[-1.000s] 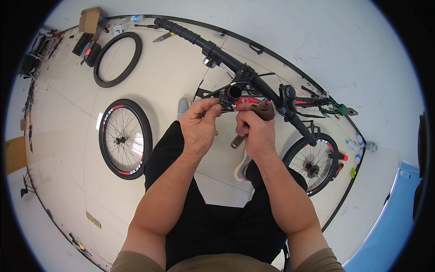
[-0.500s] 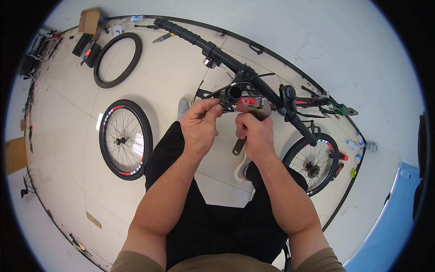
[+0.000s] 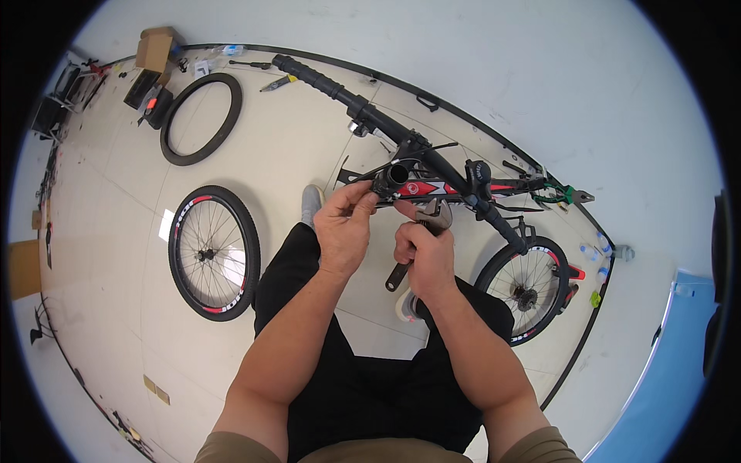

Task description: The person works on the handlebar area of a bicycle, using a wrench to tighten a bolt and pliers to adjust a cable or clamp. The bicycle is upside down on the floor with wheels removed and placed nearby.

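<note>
My left hand (image 3: pixel 342 231) is closed in a pinch at the side of a black open-ended tube (image 3: pixel 397 176) on a bicycle. What lies between its fingertips is too small to make out. My right hand (image 3: pixel 427 255) is wrapped around an adjustable wrench (image 3: pixel 437 213), its jaws pointing up and its dark handle sticking out below the fist. The right index finger reaches toward the fittings beside the tube. Behind both hands lies the red and black bicycle frame (image 3: pixel 432 187), and the black handlebar (image 3: pixel 376 116) slants across from upper left to lower right.
A bicycle wheel (image 3: pixel 251 262) lies left of my leg, with a loose tyre (image 3: pixel 235 116) beyond it. A wheel with a cog cassette (image 3: pixel 562 285) is at the right. Green-handled pliers (image 3: pixel 575 194), plastic bottles (image 3: pixel 603 244) and a cardboard box (image 3: pixel 157 49) are near the walls.
The wrench and my right hand have shifted slightly down and left, away from the tube. My left hand keeps its pinch at the tube. The whole view has tilted a little.
</note>
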`<action>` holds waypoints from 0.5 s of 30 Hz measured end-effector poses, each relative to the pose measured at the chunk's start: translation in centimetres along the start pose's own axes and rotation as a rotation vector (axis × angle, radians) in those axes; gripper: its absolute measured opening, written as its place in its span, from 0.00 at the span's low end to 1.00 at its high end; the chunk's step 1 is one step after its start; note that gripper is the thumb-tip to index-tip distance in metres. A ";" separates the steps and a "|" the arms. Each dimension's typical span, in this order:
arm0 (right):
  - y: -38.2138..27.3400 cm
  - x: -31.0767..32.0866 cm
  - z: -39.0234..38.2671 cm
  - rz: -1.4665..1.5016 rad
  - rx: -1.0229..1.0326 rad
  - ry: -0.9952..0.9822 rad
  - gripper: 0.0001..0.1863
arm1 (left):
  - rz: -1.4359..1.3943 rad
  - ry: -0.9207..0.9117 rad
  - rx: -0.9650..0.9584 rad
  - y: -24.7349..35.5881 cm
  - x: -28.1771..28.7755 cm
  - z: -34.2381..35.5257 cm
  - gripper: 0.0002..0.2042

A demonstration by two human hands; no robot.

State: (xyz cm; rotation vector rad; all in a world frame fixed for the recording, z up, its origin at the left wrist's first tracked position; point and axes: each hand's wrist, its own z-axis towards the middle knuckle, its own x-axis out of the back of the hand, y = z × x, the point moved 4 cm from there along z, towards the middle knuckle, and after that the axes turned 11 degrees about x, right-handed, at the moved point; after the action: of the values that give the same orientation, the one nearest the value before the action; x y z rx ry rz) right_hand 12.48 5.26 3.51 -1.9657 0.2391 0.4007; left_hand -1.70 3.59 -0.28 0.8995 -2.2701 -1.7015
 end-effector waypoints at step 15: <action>0.4 -1.1 -0.2 -0.144 0.181 -0.117 0.22 | -0.019 -0.063 0.070 0.7 -0.1 -0.1 0.10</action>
State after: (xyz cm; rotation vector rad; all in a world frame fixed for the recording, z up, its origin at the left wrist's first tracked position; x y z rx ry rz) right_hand 11.38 4.92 3.69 -1.7631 0.0558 0.3852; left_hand -1.81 3.73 0.44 0.8955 -2.3831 -1.6911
